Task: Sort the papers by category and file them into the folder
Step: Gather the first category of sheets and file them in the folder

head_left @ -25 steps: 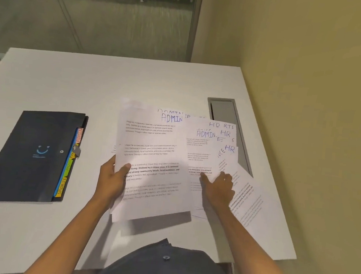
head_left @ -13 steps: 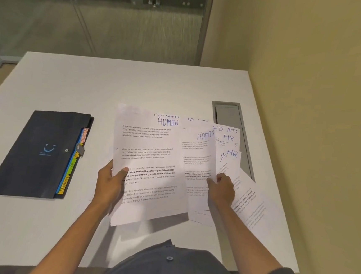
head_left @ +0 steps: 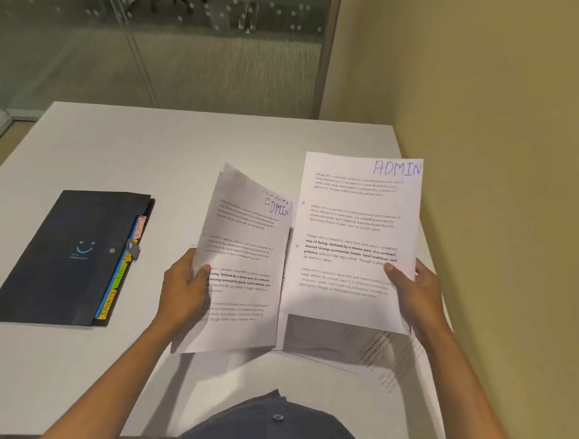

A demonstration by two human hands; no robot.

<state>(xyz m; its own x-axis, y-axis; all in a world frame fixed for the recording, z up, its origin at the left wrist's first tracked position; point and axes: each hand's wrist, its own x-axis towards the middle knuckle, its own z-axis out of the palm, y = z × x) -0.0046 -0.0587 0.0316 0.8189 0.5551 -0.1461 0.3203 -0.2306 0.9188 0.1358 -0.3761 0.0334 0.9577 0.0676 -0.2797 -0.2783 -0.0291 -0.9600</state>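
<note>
My left hand [head_left: 184, 287] grips a small stack of printed sheets [head_left: 242, 267] by its left edge, the top one marked ADMIN in blue. My right hand [head_left: 414, 296] holds up a single ADMIN sheet [head_left: 353, 239] by its right edge, thumb on the front. Both are raised above the white table [head_left: 168, 152]. Other papers [head_left: 384, 360] lie flat on the table under the raised sheet, mostly hidden by it. The dark folder [head_left: 64, 255] lies shut on the left, with coloured tabs [head_left: 118, 274] along its right side reading SPORTS, HR and ADMIN.
A yellow wall [head_left: 516, 169] runs close along the table's right edge. A glass partition [head_left: 157, 32] stands behind the far edge. My dark shirt [head_left: 273, 428] shows at the bottom.
My right hand has lifted an ADMIN sheet off the spread papers and raised it upright. The left hand's stack tilted up. The view swung left, so the slot in the table is covered.
</note>
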